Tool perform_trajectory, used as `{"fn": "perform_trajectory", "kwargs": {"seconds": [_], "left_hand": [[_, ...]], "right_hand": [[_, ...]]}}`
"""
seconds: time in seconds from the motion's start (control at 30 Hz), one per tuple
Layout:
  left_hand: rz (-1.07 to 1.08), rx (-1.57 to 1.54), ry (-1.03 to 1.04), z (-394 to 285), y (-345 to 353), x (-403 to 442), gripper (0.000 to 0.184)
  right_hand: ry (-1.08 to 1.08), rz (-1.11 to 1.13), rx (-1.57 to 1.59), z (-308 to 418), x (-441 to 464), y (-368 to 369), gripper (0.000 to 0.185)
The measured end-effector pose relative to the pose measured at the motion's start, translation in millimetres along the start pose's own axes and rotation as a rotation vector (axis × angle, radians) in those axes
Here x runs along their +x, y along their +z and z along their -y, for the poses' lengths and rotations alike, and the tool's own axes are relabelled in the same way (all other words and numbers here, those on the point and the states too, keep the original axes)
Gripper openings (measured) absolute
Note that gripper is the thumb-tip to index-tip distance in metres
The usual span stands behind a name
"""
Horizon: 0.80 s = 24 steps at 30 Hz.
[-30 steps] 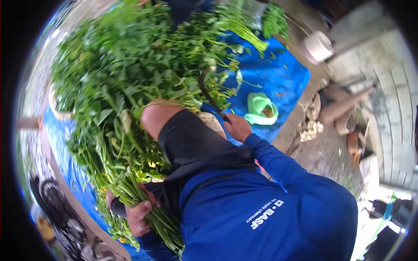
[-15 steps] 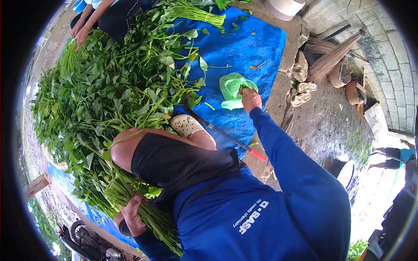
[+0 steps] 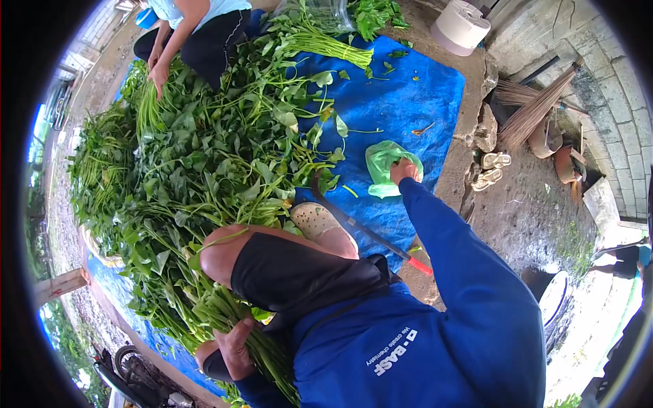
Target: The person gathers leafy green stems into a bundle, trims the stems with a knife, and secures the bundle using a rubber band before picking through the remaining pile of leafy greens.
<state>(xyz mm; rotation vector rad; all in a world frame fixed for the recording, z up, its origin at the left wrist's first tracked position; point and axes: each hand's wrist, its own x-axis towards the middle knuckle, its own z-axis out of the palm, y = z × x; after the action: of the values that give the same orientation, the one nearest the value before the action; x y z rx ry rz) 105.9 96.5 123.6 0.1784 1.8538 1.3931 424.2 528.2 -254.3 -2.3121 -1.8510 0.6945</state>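
Sickle [image 3: 360, 228] moved onto tarp [image 3: 435, 88] | left hand [image 3: 236, 348] — fingers gripping stems [image 3: 273, 359] | right hand [image 3: 405, 170] — in bag [image 3: 379, 162], fingers unclear

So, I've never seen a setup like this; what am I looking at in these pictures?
There is no robot here. The camera wearer works bare-handed, and every picture comes from one camera on the head, looking forward and down. A blue tarp on the ground bears a big heap of leafy greens and a sickle with a red-ended handle. The left hand grips a bunch of green stems. The right hand reaches into a green plastic bag, its fingers partly hidden. A co-worker handles greens too.
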Motion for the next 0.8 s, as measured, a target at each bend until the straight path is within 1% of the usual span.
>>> {"fn": "perform_trajectory", "kwargs": {"seconds": [0.07, 0.1, 0.2, 0.23, 0.3, 0.33, 0.47, 0.5, 0.6, 0.63, 0.7, 0.73, 0.8], "left_hand": [[0.01, 0.017, 0.006, -9, 6, 0, 0.043], [-0.009, 0.024, 0.007, -10, 5, 0, 0.04], [-0.008, 0.006, 0.027, -26, 15, -3, 0.038], [-0.043, 0.038, 0.009, -27, 17, -1, 0.034], [-0.006, 0.057, -0.006, -25, 14, 5, 0.033], [0.014, 0.069, -0.016, -25, 12, 6, 0.033], [0.043, 0.074, -0.062, -31, 6, 4, 0.032], [0.088, 0.076, -0.083, -32, 5, 4, 0.03], [0.213, 0.072, -0.129, -31, 9, 7, 0.027], [0.246, 0.06, -0.139, -31, 11, 7, 0.026], [0.307, 0.022, -0.149, -31, 11, 5, 0.024], [0.334, 0.075, -0.123, -32, 10, 5, 0.024], [0.364, 0.175, -0.071, -35, 5, 8, 0.024]], "right_hand": [[0.011, 0.032, -0.03, 1, -4, -1, 0.034], [-0.011, -0.014, 0.057, -1, -6, -3, 0.033], [-0.162, -0.031, 0.052, -18, 3, 5, 0.031], [-0.15, -0.04, 0.074, -14, -2, -6, 0.03], [-0.096, -0.066, 0.138, -8, -17, -31, 0.025], [-0.084, -0.145, 0.152, -11, -17, -29, 0.023], [-0.121, -0.154, 0.142, -9, -17, -47, 0.021], [-0.132, -0.153, 0.139, -7, -15, -51, 0.021], [-0.313, -0.264, 0.412, 5, -14, -61, 0.02], [-0.42, -0.244, 0.456, 20, -24, -79, 0.018], [-0.459, 0.028, 0.715, 62, -50, -118, 0.017], [-0.47, 0.182, 0.838, 84, -71, -137, 0.016], [-0.363, 0.726, 0.994, 145, -141, -188, 0.019]]}}
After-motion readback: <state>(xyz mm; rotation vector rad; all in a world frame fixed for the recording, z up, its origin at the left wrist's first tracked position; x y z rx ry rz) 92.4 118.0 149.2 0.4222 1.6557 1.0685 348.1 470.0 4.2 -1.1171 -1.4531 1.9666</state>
